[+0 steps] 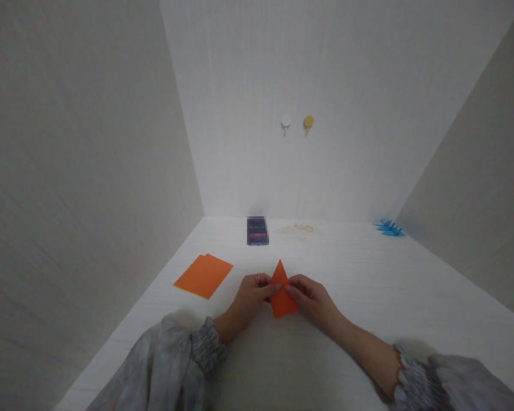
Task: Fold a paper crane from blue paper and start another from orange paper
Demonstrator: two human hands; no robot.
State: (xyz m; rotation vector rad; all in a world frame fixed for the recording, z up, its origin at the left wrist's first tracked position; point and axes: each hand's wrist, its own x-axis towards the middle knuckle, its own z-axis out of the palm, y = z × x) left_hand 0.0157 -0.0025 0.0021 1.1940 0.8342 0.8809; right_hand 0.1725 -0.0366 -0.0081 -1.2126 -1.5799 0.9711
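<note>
Between my two hands is a folded piece of orange origami paper (284, 305), with a narrow point at the top and a wider lower end. My left hand (253, 292) pinches its left edge, thumb on the front face; a ring shows on one finger. On the opposite edge, my right hand (310, 292) pinches the paper in the same way. The fingers behind the paper are hidden. Left of my hands, a small stack of orange paper sheets (204, 277) lies flat on the white table, a yellow edge showing along its lower side.
A dark, pixelated object (257, 231) stands near the back wall. Blue folded paper pieces (389, 227) lie in the far right corner. A pale brownish mark (300, 229) shows on the table (351, 257). A white hook (286, 121) and a yellow hook (308, 121) hang on the wall.
</note>
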